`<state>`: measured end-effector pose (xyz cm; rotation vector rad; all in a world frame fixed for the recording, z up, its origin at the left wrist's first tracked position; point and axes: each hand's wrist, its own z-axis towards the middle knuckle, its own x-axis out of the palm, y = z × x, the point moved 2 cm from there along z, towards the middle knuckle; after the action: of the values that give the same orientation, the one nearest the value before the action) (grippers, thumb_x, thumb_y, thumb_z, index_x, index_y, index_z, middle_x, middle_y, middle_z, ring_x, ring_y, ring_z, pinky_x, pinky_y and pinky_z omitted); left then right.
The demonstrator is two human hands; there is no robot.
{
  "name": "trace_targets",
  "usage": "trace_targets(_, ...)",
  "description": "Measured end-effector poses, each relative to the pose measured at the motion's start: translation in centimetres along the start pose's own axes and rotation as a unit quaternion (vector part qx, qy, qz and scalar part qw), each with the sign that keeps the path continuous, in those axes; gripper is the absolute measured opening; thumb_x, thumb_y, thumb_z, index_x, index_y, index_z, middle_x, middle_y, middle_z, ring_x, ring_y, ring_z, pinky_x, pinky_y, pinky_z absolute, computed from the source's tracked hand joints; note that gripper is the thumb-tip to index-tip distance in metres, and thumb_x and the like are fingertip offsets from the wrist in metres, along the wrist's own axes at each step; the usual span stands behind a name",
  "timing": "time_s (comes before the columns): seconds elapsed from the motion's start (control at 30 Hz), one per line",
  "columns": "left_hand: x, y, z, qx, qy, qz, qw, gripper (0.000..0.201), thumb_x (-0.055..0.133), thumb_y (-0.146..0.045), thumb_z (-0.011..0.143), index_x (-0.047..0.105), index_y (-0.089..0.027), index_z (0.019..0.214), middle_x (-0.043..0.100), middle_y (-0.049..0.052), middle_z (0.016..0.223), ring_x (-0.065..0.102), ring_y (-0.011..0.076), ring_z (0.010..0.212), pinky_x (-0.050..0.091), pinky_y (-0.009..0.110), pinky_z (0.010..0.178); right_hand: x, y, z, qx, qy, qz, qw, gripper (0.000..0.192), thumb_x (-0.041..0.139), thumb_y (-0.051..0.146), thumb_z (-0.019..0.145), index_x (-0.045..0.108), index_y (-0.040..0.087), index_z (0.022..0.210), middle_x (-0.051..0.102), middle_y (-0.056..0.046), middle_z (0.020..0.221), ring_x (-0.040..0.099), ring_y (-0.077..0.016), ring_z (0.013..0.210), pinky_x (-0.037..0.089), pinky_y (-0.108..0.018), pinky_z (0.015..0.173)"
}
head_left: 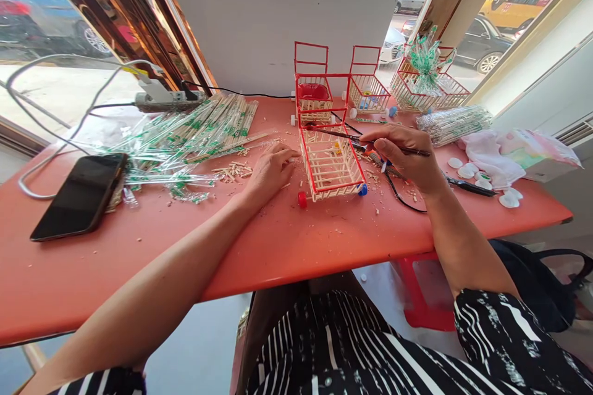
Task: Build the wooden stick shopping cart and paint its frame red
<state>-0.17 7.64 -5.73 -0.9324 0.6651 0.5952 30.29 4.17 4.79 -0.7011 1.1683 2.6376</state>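
A small cart model (pixel 330 163) of pale sticks with a red frame and red and blue wheels stands on the orange table (pixel 287 241). My right hand (pixel 402 157) is shut on a thin dark tool (pixel 345 134) whose tip reaches over the cart's top rim. My left hand (pixel 271 171) rests on the table just left of the cart, fingers curled near short cut stick pieces (pixel 233 171); whether it pinches one I cannot tell.
Wrapped chopsticks (pixel 194 129) lie in a pile at left, beside a black phone (pixel 81 194) and a power strip (pixel 169 100). Two more carts (pixel 314 95) (pixel 368 91) and a basket (pixel 428 89) stand at the back. White caps (pixel 467 171), cloth and a black cable lie right.
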Motion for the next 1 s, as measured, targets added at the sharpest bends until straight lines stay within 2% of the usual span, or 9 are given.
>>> trace_targets(0.37,-0.2,-0.1,0.0,0.001,0.01,0.003,1.0,0.035,0.058,-0.019,0.092,0.084,-0.018,0.116,0.077,0.012,0.119,0.07,0.0255,0.102,0.057,0.039,0.104,-1.3,1.3,0.0,-0.003,-0.033,-0.038,0.999,0.039,0.073,0.061,0.103,0.089,0.026,0.095,0.086,-0.007,0.093,0.076,-0.0177,0.077,0.061,-0.033,0.069)
trace_targets(0.53,-0.3,-0.1,0.0,-0.003,0.011,0.002,1.0,0.035,0.059,-0.019,0.092,0.084,-0.02,0.116,0.078,0.011,0.12,0.07,0.0248,0.101,0.058,0.038,0.101,-2.2,2.4,-0.5,-0.009,-0.061,-0.096,0.994,0.038,0.066,0.057,0.108,0.09,0.03,0.097,0.085,-0.005,0.089,0.077,-0.019,0.077,0.063,-0.037,0.073)
trace_targets(0.67,-0.4,-0.2,-0.1,0.003,0.01,0.003,1.0,0.036,0.058,-0.019,0.092,0.085,-0.021,0.116,0.079,0.011,0.12,0.071,0.025,0.101,0.058,0.038,0.101,-2.6,3.1,-0.9,-0.019,-0.085,-0.137,0.987,0.035,0.065,0.051,0.11,0.091,0.031,0.098,0.085,-0.003,0.088,0.079,-0.02,0.08,0.063,-0.041,0.082)
trace_targets(0.77,-0.4,-0.2,-0.1,0.004,0.01,0.005,1.0,0.037,0.058,-0.018,0.092,0.085,-0.02,0.117,0.079,0.011,0.12,0.071,0.0254,0.102,0.058,0.038,0.102,-2.7,3.4,-1.1,-0.02,-0.101,-0.15,0.983,0.036,0.065,0.053,0.11,0.091,0.032,0.097,0.084,-0.002,0.086,0.078,-0.0203,0.079,0.062,-0.043,0.082)
trace_targets(0.87,-0.3,-0.1,-0.1,0.002,0.01,0.007,1.0,0.037,0.058,-0.018,0.092,0.085,-0.021,0.118,0.079,0.011,0.119,0.07,0.0253,0.103,0.058,0.038,0.103,-3.2,3.4,-1.2,-0.021,-0.112,-0.133,0.984,0.034,0.07,0.057,0.106,0.091,0.032,0.094,0.082,-0.003,0.081,0.078,-0.0221,0.079,0.063,-0.044,0.079)
trace_targets(1.0,-0.2,0.0,-0.1,0.003,0.008,0.008,1.0,0.036,0.059,-0.018,0.092,0.085,-0.02,0.118,0.078,0.011,0.119,0.07,0.0249,0.101,0.058,0.038,0.102,-4.2,3.0,-1.2,-0.003,-0.098,-0.097,0.99,0.027,0.079,0.058,0.1,0.09,0.034,0.095,0.079,-0.004,0.077,0.076,-0.0251,0.074,0.062,-0.044,0.067)
